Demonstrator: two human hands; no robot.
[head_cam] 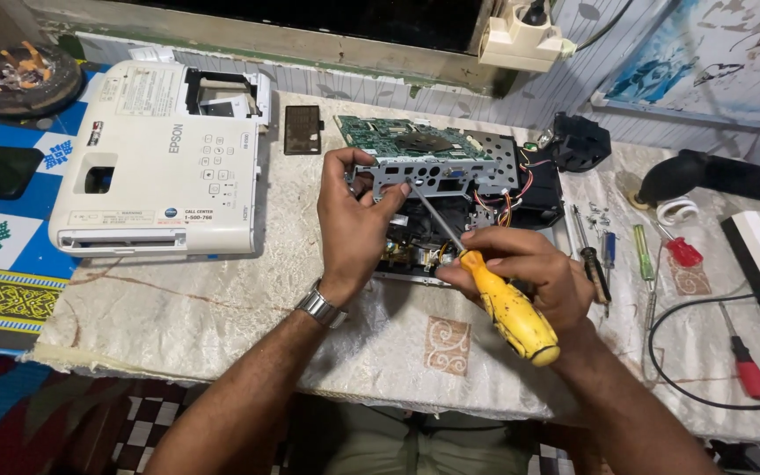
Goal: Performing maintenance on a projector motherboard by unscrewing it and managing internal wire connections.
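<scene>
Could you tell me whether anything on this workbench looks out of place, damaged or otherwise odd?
Nothing looks broken, but the device is plainly taken apart: its white top cover lies aside at left, and the green circuit board sits tilted on the open chassis. The left hand steadies the metal port plate; the right hand holds a yellow-handled screwdriver.

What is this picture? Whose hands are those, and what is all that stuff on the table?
The camera sits on a person's head and looks down, so you see their own two hands. The left hand steadies a grey metal plate on an opened machine full of wires, with a green circuit board on top. The right hand holds a yellow-handled screwdriver, its tip at that plate. Beside it lie the machine's white cover, more screwdrivers and little screws on a pale cloth.
</scene>
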